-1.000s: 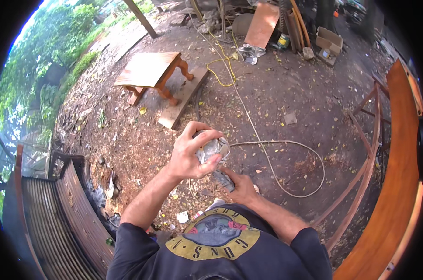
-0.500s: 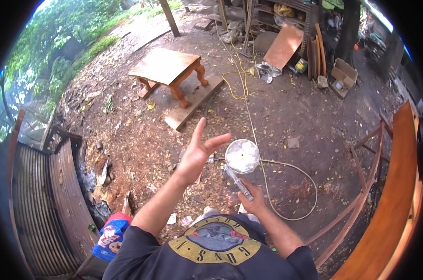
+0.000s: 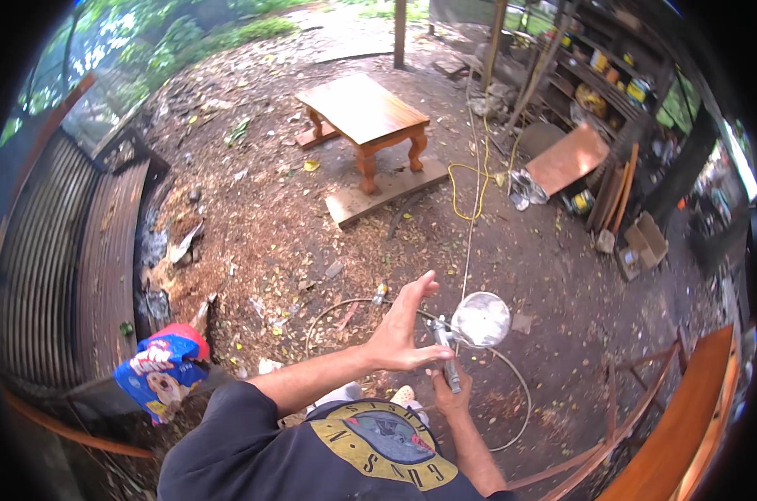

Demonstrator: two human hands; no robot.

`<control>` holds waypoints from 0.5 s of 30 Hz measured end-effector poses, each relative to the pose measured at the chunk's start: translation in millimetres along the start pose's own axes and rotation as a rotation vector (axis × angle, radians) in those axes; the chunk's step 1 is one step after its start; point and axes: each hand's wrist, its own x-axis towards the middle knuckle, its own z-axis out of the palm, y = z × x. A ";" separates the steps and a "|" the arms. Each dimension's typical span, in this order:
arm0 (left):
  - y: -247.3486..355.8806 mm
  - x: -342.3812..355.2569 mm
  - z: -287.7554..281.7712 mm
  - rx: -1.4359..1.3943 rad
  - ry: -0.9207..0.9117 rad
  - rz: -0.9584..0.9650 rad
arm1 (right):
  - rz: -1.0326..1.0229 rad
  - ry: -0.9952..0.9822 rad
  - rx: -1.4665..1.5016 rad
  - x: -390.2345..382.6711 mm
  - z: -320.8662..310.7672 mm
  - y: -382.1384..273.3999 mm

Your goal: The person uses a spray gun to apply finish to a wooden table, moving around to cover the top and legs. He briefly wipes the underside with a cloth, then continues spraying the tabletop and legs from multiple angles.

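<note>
My right hand [image 3: 452, 391] is closed around the grip of a metal spray gun [image 3: 448, 355], low in front of me. A round cup with a whitish lid [image 3: 481, 319] sits at the gun's upper end. My left hand [image 3: 402, 336] reaches in from the left, thumb and fingers apart, with nothing held. Its thumb overlaps the gun in the view; whether they touch I cannot tell. A thin hose [image 3: 520, 392] curves over the ground beside the gun.
A low wooden table [image 3: 366, 104] with carved legs stands ahead on planks [image 3: 387, 192]. Corrugated metal [image 3: 53, 242] and a blue-and-red bag [image 3: 161, 371] lie left. Varnished boards [image 3: 679, 417] rise close on my right. A yellow cord [image 3: 454, 192], shelves [image 3: 604, 83] and a cardboard box [image 3: 645, 240] are farther off.
My left hand has come down and right, closer to the spray gun. My right hand still grips it. The view has swung left, so the table and bag sit differently in it.
</note>
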 end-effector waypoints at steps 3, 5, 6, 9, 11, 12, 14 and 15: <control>-48.9 -51.5 13.0 -0.129 -0.002 -0.216 | 0.113 -0.036 0.312 17.9 -6.8 -47.5; -63.0 -79.8 29.5 -0.256 -0.304 -0.426 | 0.044 -0.019 0.470 37.8 -11.7 -67.7; -70.0 -86.9 37.9 -0.319 -0.519 -0.485 | 0.084 -0.074 0.505 49.6 -18.3 -83.3; -71.6 -99.6 82.3 -0.300 -0.378 -0.254 | -0.083 -0.115 0.493 90.3 -21.7 -127.0; -89.5 -84.4 96.0 -0.279 -0.405 -0.351 | -0.058 -0.149 0.440 111.0 -29.5 -152.1; -103.9 -81.5 103.5 -0.248 -0.463 -0.440 | -0.034 -0.155 0.402 120.6 -35.3 -161.8; -137.4 -92.9 110.4 -0.108 -0.386 -0.427 | -0.046 -0.198 0.405 138.1 -40.4 -178.5; -157.8 -102.2 111.0 0.020 -0.408 -0.443 | -0.054 -0.214 0.423 146.0 -44.4 -185.2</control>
